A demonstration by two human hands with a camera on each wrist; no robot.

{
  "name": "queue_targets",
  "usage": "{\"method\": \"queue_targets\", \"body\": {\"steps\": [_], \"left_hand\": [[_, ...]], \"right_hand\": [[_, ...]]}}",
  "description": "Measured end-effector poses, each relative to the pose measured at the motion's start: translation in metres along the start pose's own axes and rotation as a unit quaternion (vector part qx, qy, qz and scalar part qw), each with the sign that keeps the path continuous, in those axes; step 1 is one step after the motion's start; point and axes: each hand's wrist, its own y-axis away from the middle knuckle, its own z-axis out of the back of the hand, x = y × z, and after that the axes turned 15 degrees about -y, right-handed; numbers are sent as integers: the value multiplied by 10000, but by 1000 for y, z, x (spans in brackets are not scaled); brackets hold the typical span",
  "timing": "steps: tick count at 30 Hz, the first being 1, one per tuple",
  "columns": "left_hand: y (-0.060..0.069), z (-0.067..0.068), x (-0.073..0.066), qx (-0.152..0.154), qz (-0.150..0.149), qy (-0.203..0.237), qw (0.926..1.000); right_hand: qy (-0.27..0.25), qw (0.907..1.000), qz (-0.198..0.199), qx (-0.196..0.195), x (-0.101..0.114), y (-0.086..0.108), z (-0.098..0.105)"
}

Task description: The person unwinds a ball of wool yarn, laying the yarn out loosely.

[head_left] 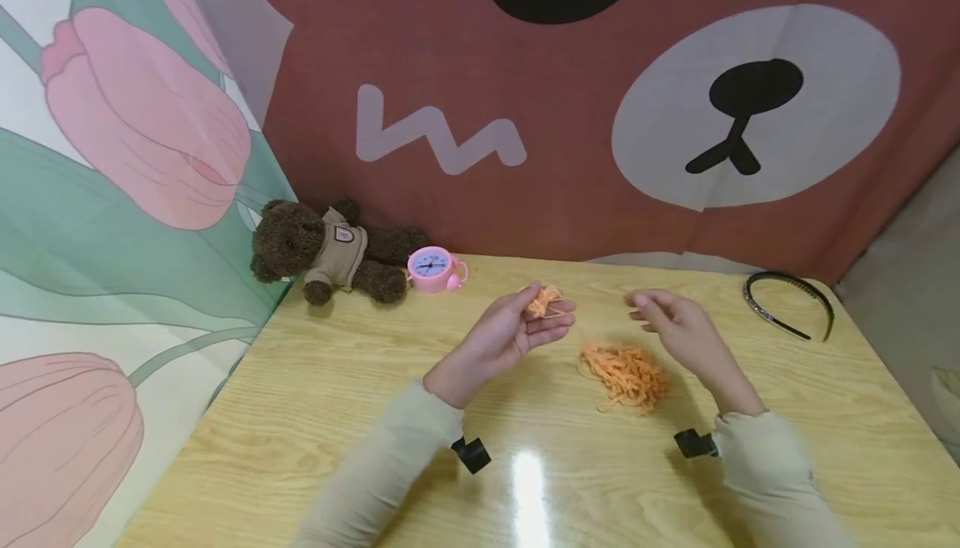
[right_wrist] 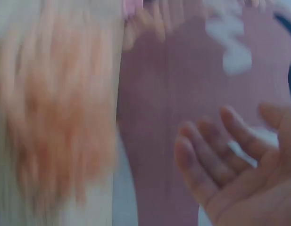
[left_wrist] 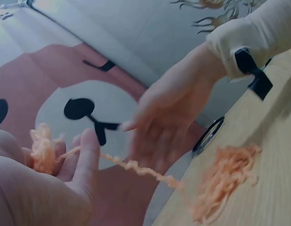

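Observation:
In the head view my left hand (head_left: 498, 336) holds a small bundle of orange yarn (head_left: 545, 302) between the thumb and the fingers. A strand of yarn (left_wrist: 136, 165) runs from that bundle to a loose, crinkled yarn pile (head_left: 626, 376) on the table. My right hand (head_left: 682, 331) hovers above and to the right of the pile, apart from it. Its fingers look loosely bent in the right wrist view (right_wrist: 239, 174), with nothing between them. The pile is blurred there.
A brown teddy bear (head_left: 341, 252) lies at the table's back left, with a pink alarm clock (head_left: 431, 269) by its feet. Toward the back right is a black headband (head_left: 776, 327). A printed curtain (head_left: 450, 215) hangs behind the wooden table (head_left: 300, 415).

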Motion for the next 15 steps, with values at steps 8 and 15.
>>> {"method": "queue_targets", "body": {"steps": [8, 15], "left_hand": [[5, -8, 6, 78, 161, -17, 9998], [6, 6, 7, -562, 54, -85, 9984]], "right_hand": [[-947, 9726, 142, 2117, 26, -8, -59], [-772, 9870, 90, 1406, 28, 1, -44]]}}
